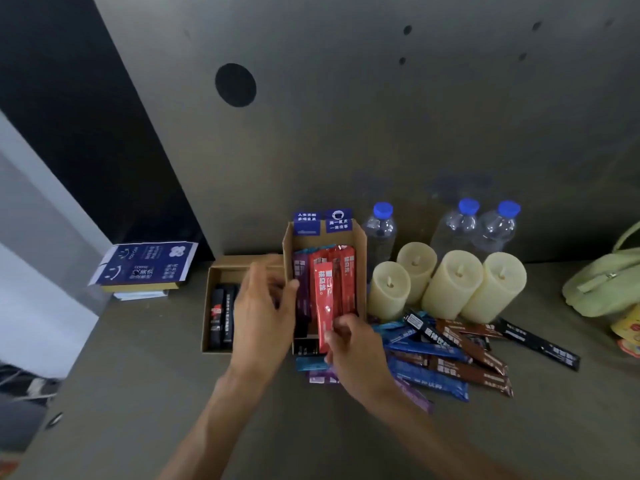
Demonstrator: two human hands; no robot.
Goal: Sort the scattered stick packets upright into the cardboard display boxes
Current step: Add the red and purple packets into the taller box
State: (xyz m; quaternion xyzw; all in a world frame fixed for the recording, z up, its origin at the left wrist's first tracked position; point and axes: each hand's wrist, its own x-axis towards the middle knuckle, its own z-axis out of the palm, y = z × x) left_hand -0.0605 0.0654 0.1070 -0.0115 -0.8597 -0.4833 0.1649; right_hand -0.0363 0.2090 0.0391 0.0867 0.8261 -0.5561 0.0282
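Note:
A tall cardboard display box (360,258) stands mid-table with red and purple stick packets upright inside. My right hand (356,355) pinches the lower end of a red stick packet (323,299) that stands at the front of this box. My left hand (263,306) hovers at the box's left wall, fingers loosely curled, thumb by the box edge, holding nothing visible. A lower cardboard box (211,306) to the left holds black packets (221,317). Blue, brown, black and purple packets (446,355) lie scattered on the table to the right of my right hand.
Several cream pillar candles (450,282) stand right of the tall box, with three water bottles (464,226) behind them. A stack of blue printed flat boxes (145,268) lies at the left. A pale green bag (602,285) sits at the right edge.

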